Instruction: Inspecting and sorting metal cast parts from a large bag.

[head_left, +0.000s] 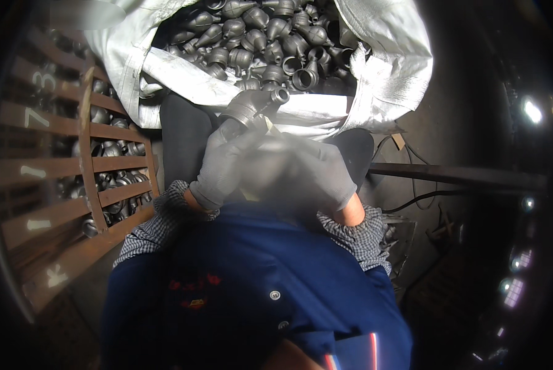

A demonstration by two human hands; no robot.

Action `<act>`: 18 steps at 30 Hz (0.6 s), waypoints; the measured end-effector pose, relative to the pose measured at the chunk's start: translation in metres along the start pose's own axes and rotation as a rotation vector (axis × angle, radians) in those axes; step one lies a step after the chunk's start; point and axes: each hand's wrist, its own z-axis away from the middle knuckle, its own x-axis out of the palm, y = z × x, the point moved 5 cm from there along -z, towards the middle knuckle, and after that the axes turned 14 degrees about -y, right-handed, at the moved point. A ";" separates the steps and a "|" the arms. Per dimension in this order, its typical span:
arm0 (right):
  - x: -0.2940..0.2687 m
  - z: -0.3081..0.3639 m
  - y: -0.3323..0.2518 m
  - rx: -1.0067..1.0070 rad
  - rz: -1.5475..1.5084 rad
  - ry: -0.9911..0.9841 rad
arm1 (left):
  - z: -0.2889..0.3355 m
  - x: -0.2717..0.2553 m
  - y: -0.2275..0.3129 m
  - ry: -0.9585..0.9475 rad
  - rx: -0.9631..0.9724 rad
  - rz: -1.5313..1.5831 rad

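Both my hands wear grey gloves and are raised in front of my lap. My left hand (219, 165) is closed around a dark grey metal casting (247, 110), rounded with a ribbed body and a short open neck that points up and to the right. Beside it, my right hand (330, 168) reaches in from the right with its fingers toward the casting. A hazy blur covers the space between the hands and hides the right fingertips. A small pale yellowish piece shows by the casting's lower side; its kind is unclear.
Straight ahead stands a large white woven sack (402, 52), its mouth spread around many similar castings (255, 40). A brown slatted metal crate (119, 163) on the left holds more of them. To the right are a dark bar (455, 175) and black cables (415, 198).
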 end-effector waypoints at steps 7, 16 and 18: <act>0.008 0.013 -0.030 -0.212 0.418 0.209 | 0.000 0.005 0.004 -0.010 -0.002 0.040; 0.023 0.014 -0.041 -0.180 1.079 0.302 | 0.000 0.006 0.001 -0.007 -0.002 0.093; 0.024 0.013 -0.040 -0.141 1.228 0.304 | 0.000 0.005 0.000 -0.006 -0.014 0.100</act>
